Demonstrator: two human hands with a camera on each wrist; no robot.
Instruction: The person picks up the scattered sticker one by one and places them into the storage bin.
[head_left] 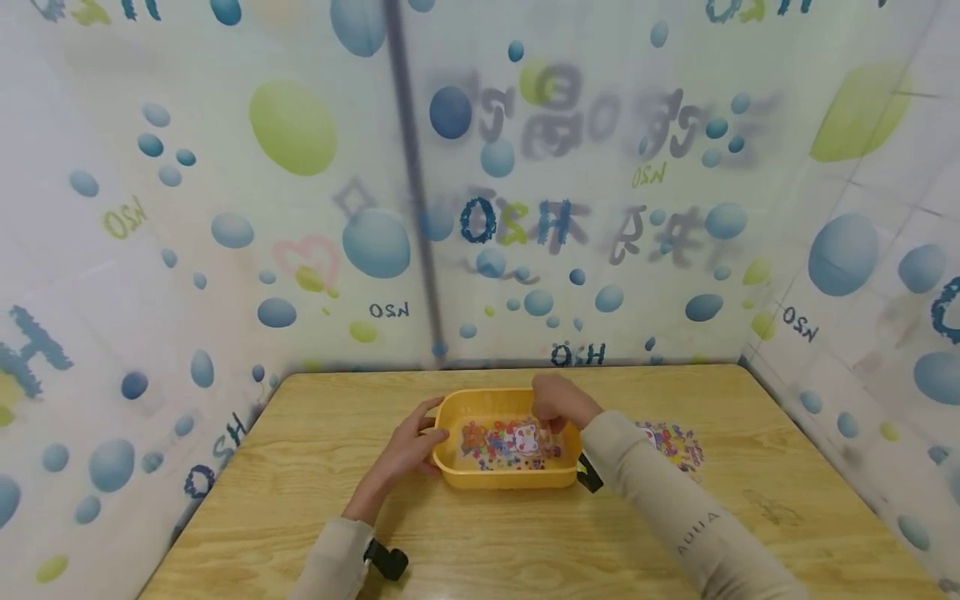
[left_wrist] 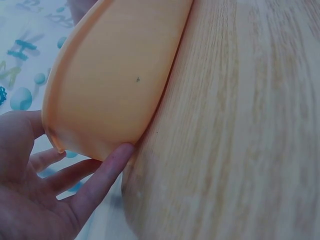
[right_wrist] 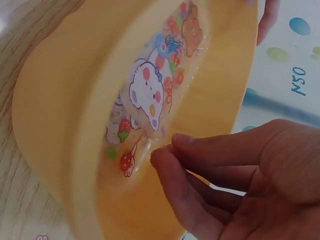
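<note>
A yellow plastic basin (head_left: 506,480) stands on the wooden table. Inside it lies a clear sticker sheet (right_wrist: 150,95) with a white cat, a brown bear, strawberries and other small colourful pictures. My left hand (head_left: 408,443) holds the basin's left end, its thumb over the rim and its fingers spread against the outer wall; in the left wrist view this hand (left_wrist: 60,185) shows from the side. Over the basin's right side, my right hand (head_left: 561,402) reaches in. In the right wrist view, the right hand's (right_wrist: 230,175) thumb and index fingertips pinch together at the sheet's clear edge.
Another patch of colourful stickers (head_left: 675,444) lies on the table to the right of the basin, partly behind the right forearm. The wooden table (head_left: 315,433) backs onto a curtain (head_left: 600,283) with blue and green drops. Similar curtains hang at both sides.
</note>
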